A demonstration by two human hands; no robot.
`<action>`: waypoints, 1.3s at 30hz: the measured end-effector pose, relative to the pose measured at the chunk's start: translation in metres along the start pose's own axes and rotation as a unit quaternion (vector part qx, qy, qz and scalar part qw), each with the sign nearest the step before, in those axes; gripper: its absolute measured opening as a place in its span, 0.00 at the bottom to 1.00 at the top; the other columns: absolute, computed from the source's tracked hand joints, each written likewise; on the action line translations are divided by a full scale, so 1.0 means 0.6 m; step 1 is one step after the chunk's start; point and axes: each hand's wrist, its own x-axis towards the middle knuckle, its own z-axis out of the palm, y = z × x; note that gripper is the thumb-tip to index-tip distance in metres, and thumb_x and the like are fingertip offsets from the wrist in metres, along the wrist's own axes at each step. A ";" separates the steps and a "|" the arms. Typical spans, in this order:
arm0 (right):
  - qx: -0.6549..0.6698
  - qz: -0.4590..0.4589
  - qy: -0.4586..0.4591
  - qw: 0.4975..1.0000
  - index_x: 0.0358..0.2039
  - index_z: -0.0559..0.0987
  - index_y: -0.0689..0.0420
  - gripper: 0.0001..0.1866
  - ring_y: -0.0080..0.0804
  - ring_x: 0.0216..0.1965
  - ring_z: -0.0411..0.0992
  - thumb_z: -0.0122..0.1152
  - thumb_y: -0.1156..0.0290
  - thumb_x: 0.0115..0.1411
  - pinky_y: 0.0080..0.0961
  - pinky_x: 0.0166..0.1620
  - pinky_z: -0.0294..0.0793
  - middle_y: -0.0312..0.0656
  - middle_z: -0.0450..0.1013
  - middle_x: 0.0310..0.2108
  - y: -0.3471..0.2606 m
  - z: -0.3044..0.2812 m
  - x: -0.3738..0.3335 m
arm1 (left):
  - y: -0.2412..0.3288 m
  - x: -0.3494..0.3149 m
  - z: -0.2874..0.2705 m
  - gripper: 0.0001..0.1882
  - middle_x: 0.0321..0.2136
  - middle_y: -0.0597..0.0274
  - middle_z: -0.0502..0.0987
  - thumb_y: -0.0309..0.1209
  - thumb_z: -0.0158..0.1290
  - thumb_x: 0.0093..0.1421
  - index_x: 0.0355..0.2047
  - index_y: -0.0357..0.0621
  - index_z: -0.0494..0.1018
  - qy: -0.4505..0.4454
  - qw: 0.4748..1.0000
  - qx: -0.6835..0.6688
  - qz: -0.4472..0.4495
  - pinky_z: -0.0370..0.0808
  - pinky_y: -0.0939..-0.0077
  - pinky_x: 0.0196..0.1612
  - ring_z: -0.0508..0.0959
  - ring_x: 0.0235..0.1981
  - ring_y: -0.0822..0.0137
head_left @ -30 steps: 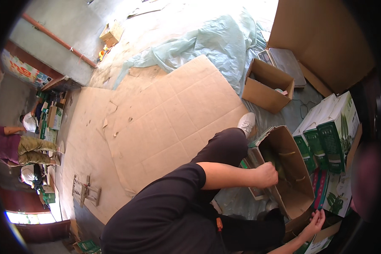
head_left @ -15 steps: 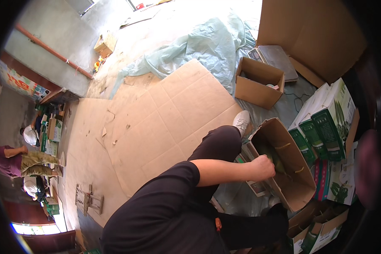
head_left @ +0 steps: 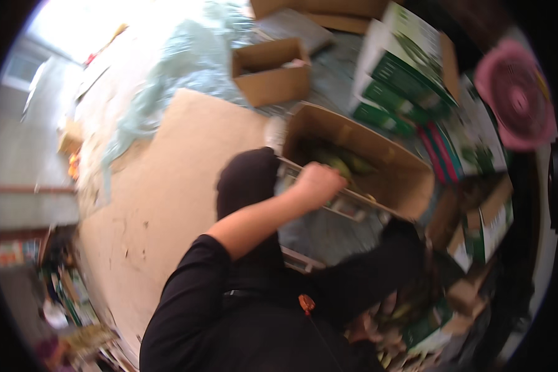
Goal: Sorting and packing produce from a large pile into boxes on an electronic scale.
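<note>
My left hand (head_left: 319,185) is closed at the near rim of a tall open cardboard box (head_left: 390,158). Its fingers hide whatever they grip. Long green produce (head_left: 347,160), too blurred to name, lies inside the box right beside the fingers. Low down, close to my body, part of my right hand (head_left: 363,328) shows, smeared by motion. It is nearest to a jumble of green and yellowish pieces (head_left: 394,322), and its fingers cannot be made out.
A smaller cardboard box (head_left: 273,84) stands beyond, by a flat grey scale (head_left: 294,30). Green-and-white cartons (head_left: 409,68) are stacked to the right, with a pink plastic basket (head_left: 518,96) beyond them. Flattened cardboard (head_left: 186,167) covers the floor to the left.
My view has swung right and downward, bringing the pink basket, the green jumble and part of my right hand into sight. My left hand stays closed at the box rim.
</note>
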 end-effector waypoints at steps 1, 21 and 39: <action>-0.019 0.018 -0.032 0.999 0.46 0.77 0.54 0.19 0.38 0.53 0.68 0.55 0.59 0.57 0.40 0.53 0.65 0.41 0.72 0.48 -0.052 0.006 -0.041 | -0.012 -0.010 0.010 0.06 0.30 0.65 0.75 0.29 0.51 0.48 0.29 0.54 0.73 0.003 1.000 -0.002 -0.015 0.73 0.66 0.36 0.78 0.36 0.63; 0.326 0.262 0.138 0.898 0.37 0.79 0.48 0.14 0.45 0.42 0.73 0.60 0.68 0.47 0.42 0.45 0.71 0.46 0.75 0.35 0.020 -0.105 -0.078 | 0.027 0.027 -0.013 0.08 0.28 0.59 0.74 0.26 0.53 0.51 0.33 0.45 0.75 0.046 0.995 -0.087 0.034 0.73 0.63 0.37 0.76 0.35 0.56; -0.010 0.000 0.388 0.921 0.45 0.73 0.38 0.16 0.31 0.48 0.67 0.53 0.65 0.54 0.40 0.44 0.69 0.26 0.71 0.44 0.099 -0.342 0.238 | 0.000 0.023 -0.009 0.07 0.28 0.61 0.74 0.28 0.50 0.53 0.32 0.47 0.76 0.027 0.996 -0.082 0.007 0.73 0.62 0.38 0.75 0.36 0.56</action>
